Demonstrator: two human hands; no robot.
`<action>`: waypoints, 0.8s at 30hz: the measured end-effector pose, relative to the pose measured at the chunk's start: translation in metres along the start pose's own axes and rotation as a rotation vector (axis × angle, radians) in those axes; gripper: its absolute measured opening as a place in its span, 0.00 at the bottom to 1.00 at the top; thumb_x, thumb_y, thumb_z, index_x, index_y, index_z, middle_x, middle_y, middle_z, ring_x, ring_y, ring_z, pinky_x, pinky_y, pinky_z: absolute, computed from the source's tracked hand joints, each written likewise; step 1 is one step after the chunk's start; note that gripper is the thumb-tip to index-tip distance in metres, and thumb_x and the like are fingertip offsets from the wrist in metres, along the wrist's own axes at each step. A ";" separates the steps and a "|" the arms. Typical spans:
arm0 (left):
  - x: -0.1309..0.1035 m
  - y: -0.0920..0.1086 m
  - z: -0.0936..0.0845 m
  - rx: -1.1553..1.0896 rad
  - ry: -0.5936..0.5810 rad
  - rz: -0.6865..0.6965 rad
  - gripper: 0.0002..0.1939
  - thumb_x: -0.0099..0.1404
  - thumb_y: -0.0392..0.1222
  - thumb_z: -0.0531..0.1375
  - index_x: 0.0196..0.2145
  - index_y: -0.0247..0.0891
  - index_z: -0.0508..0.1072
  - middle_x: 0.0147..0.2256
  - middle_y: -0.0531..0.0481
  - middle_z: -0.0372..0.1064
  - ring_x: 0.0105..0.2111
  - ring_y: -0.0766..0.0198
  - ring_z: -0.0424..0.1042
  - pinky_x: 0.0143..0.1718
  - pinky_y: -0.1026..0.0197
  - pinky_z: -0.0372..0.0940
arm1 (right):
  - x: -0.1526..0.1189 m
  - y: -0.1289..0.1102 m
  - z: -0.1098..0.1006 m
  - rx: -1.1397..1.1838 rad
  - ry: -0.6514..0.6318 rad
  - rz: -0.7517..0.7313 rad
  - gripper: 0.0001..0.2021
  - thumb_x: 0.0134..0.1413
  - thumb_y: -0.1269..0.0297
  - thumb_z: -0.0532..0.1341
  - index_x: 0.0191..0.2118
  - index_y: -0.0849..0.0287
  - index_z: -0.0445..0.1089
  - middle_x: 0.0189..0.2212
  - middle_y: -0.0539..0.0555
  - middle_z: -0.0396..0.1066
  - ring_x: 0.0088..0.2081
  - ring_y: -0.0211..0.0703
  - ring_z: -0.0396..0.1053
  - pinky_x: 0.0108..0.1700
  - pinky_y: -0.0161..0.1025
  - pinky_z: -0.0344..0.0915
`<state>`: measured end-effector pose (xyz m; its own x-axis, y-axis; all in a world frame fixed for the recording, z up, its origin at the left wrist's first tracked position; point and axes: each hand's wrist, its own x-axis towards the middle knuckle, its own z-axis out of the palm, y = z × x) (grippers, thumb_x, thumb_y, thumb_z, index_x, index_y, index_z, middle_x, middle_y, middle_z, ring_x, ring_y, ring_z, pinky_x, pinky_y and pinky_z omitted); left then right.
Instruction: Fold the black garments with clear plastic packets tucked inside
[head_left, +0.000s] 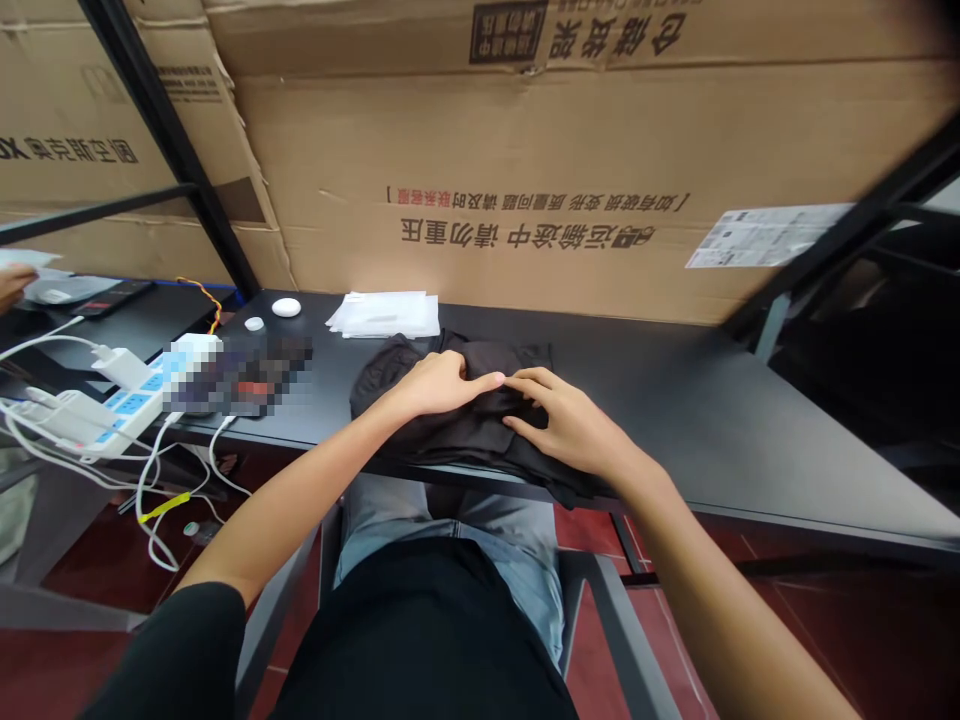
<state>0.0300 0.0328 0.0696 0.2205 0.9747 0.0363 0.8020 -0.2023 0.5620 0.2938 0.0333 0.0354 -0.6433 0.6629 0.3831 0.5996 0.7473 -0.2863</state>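
A crumpled black garment (472,435) lies in a bunched heap at the front of the dark table, its lower edge hanging over the rim. My left hand (442,385) rests on its upper part, the fingers bent down into the fabric and mostly hidden, the thumb stretched out to the right. From the right, my right hand (562,420) lies on the same garment, with its curved fingers and thumb apart. The tips of its fingers meet my left thumb. What kind of garment it is, I cannot make out.
White plastic sleeves (386,314) lie behind the garment. Further left are a white oval case (286,308), a blurred-out item (255,375) and a power strip (142,400) with several cables. Cardboard (487,140) walls the back. Another person's hand (13,285) shows at far left.
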 end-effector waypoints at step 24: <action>0.004 0.032 0.012 -1.212 -0.063 -0.095 0.17 0.72 0.27 0.64 0.54 0.40 0.70 0.43 0.47 0.79 0.40 0.61 0.82 0.48 0.54 0.80 | 0.015 -0.001 -0.005 0.037 0.449 -0.092 0.54 0.62 0.64 0.73 0.85 0.48 0.45 0.68 0.60 0.78 0.73 0.63 0.73 0.77 0.66 0.68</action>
<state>0.0638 0.0294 0.0779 0.2428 0.9677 -0.0681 -0.2149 0.1221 0.9690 0.2862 0.0417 0.0460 -0.4185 0.5143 0.7485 0.5269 0.8088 -0.2611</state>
